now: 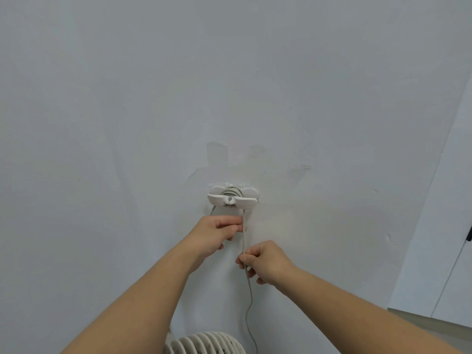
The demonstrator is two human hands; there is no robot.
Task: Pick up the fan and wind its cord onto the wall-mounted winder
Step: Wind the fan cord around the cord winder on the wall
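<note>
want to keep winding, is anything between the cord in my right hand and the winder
Nothing visible blocks it. The cord runs straight up from the right hand to the winder; the left hand sits just beside it.

Winder [232,198]: white, winged, fixed to wall; grey coils around its hub.
Cord [244,233]: pale grey, drops taut at 6 o'clock from winder, then slackens and curves toward fan.
Fan [204,343]: white ribbed grille, at frame's 6 o'clock edge, partly cropped.
</note>
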